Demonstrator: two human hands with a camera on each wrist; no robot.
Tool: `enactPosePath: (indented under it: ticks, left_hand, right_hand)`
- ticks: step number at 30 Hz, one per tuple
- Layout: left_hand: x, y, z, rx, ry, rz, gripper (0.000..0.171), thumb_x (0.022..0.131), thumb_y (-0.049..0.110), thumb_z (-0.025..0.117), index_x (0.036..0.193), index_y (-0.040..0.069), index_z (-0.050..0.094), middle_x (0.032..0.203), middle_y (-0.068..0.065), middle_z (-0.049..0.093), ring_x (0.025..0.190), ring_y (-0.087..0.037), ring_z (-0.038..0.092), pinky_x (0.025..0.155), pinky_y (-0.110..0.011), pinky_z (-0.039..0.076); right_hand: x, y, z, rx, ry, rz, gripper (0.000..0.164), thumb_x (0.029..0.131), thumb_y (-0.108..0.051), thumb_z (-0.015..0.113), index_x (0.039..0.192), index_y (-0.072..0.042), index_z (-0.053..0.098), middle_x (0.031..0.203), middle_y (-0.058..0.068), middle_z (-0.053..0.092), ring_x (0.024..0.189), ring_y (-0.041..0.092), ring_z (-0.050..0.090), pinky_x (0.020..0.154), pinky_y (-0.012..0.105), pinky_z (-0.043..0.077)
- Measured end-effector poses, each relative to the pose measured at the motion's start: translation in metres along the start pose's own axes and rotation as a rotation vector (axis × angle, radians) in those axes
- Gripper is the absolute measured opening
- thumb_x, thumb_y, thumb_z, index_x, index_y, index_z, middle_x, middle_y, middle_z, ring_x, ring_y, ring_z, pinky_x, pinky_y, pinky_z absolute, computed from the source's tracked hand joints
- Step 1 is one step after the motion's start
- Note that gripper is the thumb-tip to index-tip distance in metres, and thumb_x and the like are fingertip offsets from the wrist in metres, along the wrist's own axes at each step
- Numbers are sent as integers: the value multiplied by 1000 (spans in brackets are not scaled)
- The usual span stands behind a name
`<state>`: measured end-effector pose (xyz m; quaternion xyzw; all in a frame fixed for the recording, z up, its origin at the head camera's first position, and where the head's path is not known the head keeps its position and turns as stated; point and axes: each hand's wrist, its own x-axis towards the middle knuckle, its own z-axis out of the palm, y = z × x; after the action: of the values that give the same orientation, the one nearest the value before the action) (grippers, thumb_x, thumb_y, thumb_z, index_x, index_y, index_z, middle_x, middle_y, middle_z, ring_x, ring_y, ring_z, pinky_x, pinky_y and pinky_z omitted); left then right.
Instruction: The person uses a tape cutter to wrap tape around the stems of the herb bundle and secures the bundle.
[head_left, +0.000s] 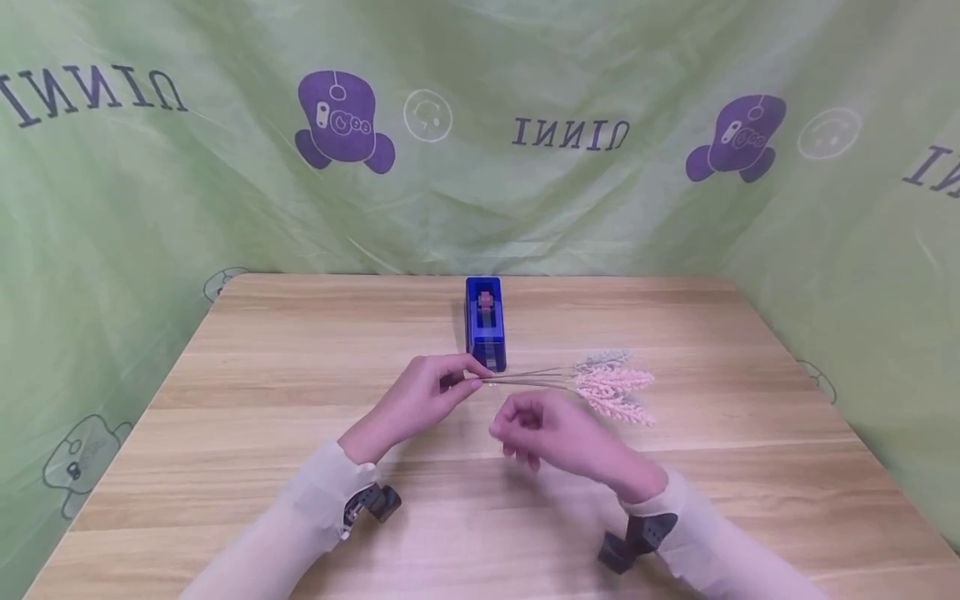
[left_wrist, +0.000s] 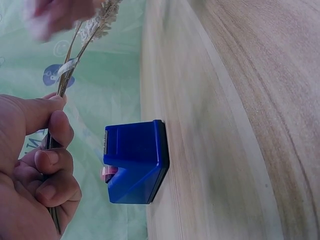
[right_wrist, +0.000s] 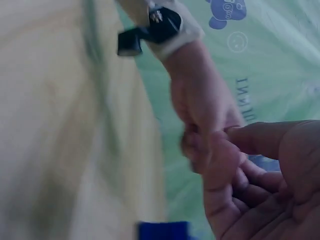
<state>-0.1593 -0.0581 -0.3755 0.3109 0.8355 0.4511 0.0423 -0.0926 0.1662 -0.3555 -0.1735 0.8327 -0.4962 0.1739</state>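
Note:
My left hand (head_left: 423,396) grips the thin stems of several artificial flower sprigs (head_left: 615,387), whose fluffy pink and pale blue heads point right. In the left wrist view a short strip of clear tape (left_wrist: 67,66) wraps around the stems just above the thumb. My right hand (head_left: 555,433) is just below the sprigs in the head view, apart from them. Its fingers are curled, with thumb and forefinger meeting, and nothing shows between them. A blue tape dispenser (head_left: 486,325) with a pink core stands just beyond the left fingertips.
All this is on a wooden table (head_left: 300,333). A green curtain (head_left: 480,217) printed with purple figures hangs behind it and along the sides. Dark cameras (head_left: 371,504) are strapped to both wrists over white sleeves.

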Motion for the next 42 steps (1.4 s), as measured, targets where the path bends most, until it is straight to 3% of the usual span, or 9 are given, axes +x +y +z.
enactPosePath:
  ticks: [3, 6, 10, 19, 24, 30, 35, 42]
  left_hand:
    - [1, 1, 0, 0, -1, -4, 17, 101, 12, 68, 115, 16, 78, 75, -2, 64, 60, -9, 45, 55, -22, 39]
    - [2, 2, 0, 0, -2, -7, 17, 101, 12, 68, 114, 15, 78, 78, -3, 66, 60, -9, 46, 55, -22, 39]
    - [2, 2, 0, 15, 1, -8, 16, 101, 12, 69, 113, 15, 78, 75, 0, 63, 61, -9, 47, 57, -22, 39]
    - [2, 1, 0, 26, 6, 12, 14, 101, 12, 69, 111, 15, 78, 84, -8, 71, 63, -10, 49, 58, -22, 42]
    - [3, 3, -2, 36, 12, 2, 14, 100, 12, 69, 111, 16, 79, 78, -6, 67, 63, -11, 48, 57, -22, 41]
    - [3, 3, -3, 39, 12, -8, 15, 101, 11, 69, 110, 15, 79, 81, -8, 69, 64, -11, 49, 58, -23, 42]
    - [5, 3, -2, 32, 15, -10, 14, 101, 12, 68, 110, 14, 79, 85, -11, 71, 64, -11, 50, 58, -23, 42]
    - [6, 2, -1, 22, 15, -14, 13, 101, 11, 68, 109, 10, 79, 90, -12, 74, 66, -11, 51, 59, -22, 42]
  right_hand:
    - [3, -14, -11, -211, 183, -159, 11, 100, -15, 70, 100, -5, 72, 84, 7, 72, 69, 15, 63, 60, 25, 56]
    - [10, -21, -20, -413, 319, -268, 5, 98, -12, 72, 101, -8, 73, 89, 0, 72, 79, 11, 64, 71, 25, 57]
    - [21, -19, -25, -591, 329, -277, 6, 98, -15, 73, 103, -13, 74, 95, -3, 75, 88, 9, 69, 81, 31, 60]
    - [34, -6, -25, -640, 254, -279, 9, 100, -22, 72, 104, -15, 76, 99, -3, 80, 94, 11, 76, 85, 34, 62]
    - [34, -3, -24, -641, 238, -247, 9, 101, -23, 71, 105, -17, 76, 97, -6, 78, 88, 6, 72, 80, 30, 61]
    - [36, -1, -20, -704, 259, -281, 8, 101, -19, 71, 105, -15, 75, 94, -5, 74, 81, 5, 66, 76, 26, 58]
    - [37, 1, -19, -757, 273, -332, 6, 100, -16, 71, 104, -12, 73, 90, -4, 71, 75, 5, 60, 71, 23, 56]
    - [37, 7, -19, -838, 292, -468, 4, 100, -12, 70, 102, -9, 68, 90, -2, 68, 73, 6, 56, 66, 20, 53]
